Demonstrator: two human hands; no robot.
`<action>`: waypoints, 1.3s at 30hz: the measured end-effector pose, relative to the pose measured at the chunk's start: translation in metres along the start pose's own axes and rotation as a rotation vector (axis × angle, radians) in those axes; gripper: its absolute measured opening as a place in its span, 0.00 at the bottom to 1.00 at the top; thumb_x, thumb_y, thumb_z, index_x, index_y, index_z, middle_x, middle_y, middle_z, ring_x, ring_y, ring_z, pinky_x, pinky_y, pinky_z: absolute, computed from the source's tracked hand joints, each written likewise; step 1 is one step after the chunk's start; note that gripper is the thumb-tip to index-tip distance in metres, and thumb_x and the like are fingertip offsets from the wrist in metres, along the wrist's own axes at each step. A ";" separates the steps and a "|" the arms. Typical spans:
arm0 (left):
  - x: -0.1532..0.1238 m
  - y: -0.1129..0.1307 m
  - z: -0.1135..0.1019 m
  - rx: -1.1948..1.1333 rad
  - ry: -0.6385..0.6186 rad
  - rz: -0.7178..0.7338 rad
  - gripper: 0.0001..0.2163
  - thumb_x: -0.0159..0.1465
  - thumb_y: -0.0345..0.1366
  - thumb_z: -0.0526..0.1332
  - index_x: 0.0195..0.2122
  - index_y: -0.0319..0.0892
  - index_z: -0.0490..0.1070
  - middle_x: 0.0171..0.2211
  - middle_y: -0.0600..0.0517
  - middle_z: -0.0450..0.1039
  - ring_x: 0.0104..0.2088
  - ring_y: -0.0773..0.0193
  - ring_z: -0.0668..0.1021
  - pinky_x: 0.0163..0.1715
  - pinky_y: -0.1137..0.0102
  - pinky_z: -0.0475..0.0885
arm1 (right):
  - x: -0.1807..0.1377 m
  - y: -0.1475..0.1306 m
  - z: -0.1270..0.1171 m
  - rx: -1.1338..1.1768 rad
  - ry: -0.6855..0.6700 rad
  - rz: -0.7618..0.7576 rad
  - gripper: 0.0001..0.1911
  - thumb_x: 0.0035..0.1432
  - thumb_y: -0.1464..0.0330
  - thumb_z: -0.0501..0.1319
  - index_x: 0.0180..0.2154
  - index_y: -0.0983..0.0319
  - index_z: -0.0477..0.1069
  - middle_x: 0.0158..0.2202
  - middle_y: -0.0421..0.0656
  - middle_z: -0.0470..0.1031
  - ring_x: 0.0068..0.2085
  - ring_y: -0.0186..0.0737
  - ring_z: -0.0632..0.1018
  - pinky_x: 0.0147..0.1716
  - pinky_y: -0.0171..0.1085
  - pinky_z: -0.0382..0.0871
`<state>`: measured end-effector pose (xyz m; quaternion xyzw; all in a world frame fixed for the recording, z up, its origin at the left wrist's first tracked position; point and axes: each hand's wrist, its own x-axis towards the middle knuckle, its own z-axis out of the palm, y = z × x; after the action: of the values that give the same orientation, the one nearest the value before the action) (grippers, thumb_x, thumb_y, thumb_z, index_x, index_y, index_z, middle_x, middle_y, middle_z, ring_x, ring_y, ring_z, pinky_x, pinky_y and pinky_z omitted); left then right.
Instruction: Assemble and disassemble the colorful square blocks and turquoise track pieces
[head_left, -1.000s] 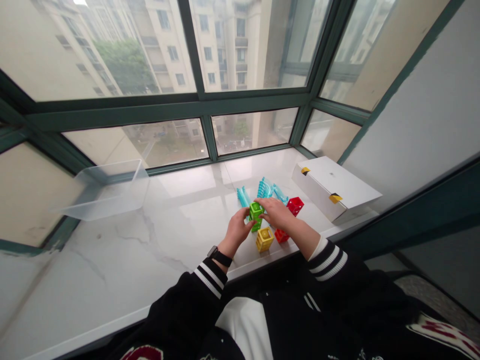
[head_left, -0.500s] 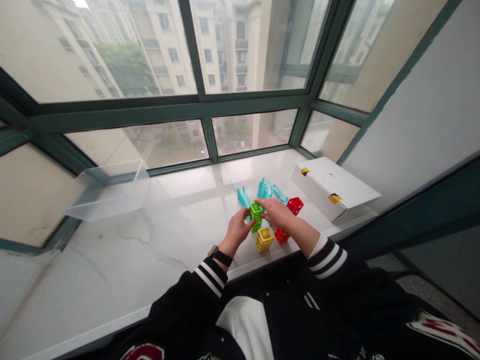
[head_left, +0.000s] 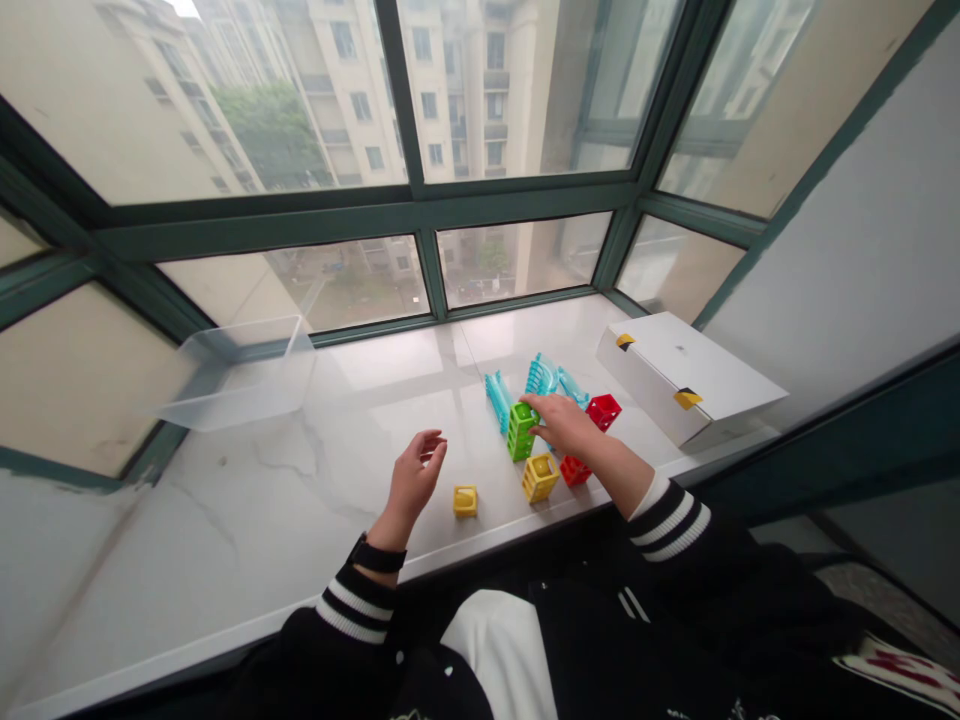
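My right hand (head_left: 564,422) has its fingers round the top right of a green openwork toy block stack (head_left: 520,434), which stands upright on the white marbled sill. Over the sill to the left, my left hand (head_left: 416,475) is empty, its fingers apart and slightly curled. A small yellow block (head_left: 465,501) sits to the right of that hand, near the front edge. Close in front of the green stack stands a taller yellow block (head_left: 540,478). Red blocks (head_left: 603,411) lie beside and partly behind my right forearm.
Turquoise translucent track pieces (head_left: 541,374) lie behind the green stack. A white box (head_left: 694,365) with yellow-and-black tabs stands at the right. Toward the left is a clear plastic bin (head_left: 247,375). Green-framed windows (head_left: 375,215) border the back of the sill (head_left: 360,400).
My left hand has let go of the green stack and moved left and down. The small yellow block now shows. My right hand stays at the green stack. The view has shifted slightly.
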<state>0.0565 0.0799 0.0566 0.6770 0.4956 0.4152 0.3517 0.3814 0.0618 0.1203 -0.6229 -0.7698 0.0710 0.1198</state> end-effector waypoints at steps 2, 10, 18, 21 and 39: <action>-0.019 -0.016 -0.009 0.005 0.005 -0.029 0.16 0.69 0.50 0.63 0.51 0.46 0.74 0.44 0.47 0.83 0.45 0.56 0.85 0.46 0.58 0.83 | 0.000 0.000 0.000 0.000 0.000 0.000 0.32 0.62 0.71 0.71 0.66 0.57 0.69 0.60 0.51 0.79 0.57 0.58 0.79 0.57 0.51 0.71; -0.072 -0.058 0.002 -0.009 -0.212 -0.125 0.25 0.62 0.49 0.70 0.58 0.45 0.73 0.57 0.42 0.78 0.54 0.51 0.82 0.54 0.54 0.79 | 0.000 -0.003 -0.004 -0.032 -0.027 -0.001 0.33 0.62 0.70 0.71 0.66 0.59 0.68 0.59 0.53 0.79 0.57 0.59 0.79 0.57 0.52 0.71; -0.080 -0.065 0.017 0.101 -0.233 -0.018 0.24 0.57 0.39 0.74 0.55 0.48 0.77 0.54 0.44 0.81 0.54 0.47 0.81 0.59 0.48 0.74 | -0.017 -0.013 -0.020 0.092 0.223 -0.118 0.36 0.63 0.67 0.69 0.70 0.58 0.63 0.64 0.54 0.73 0.63 0.60 0.73 0.62 0.60 0.69; -0.083 -0.067 0.021 0.089 -0.166 -0.036 0.19 0.59 0.41 0.73 0.52 0.47 0.79 0.50 0.46 0.82 0.49 0.50 0.82 0.55 0.52 0.75 | -0.034 -0.049 -0.034 0.259 0.453 -0.228 0.25 0.69 0.68 0.62 0.66 0.56 0.68 0.59 0.51 0.75 0.61 0.56 0.74 0.63 0.58 0.69; -0.086 -0.077 0.018 -0.398 -0.103 -0.211 0.25 0.65 0.51 0.68 0.59 0.44 0.73 0.58 0.42 0.79 0.57 0.49 0.81 0.60 0.52 0.76 | -0.058 -0.127 0.178 1.177 0.055 0.254 0.21 0.66 0.57 0.61 0.56 0.58 0.71 0.54 0.50 0.75 0.43 0.42 0.81 0.41 0.43 0.81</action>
<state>0.0297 0.0162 -0.0373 0.5590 0.4535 0.4303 0.5447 0.2244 -0.0146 -0.0234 -0.5406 -0.5172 0.4828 0.4550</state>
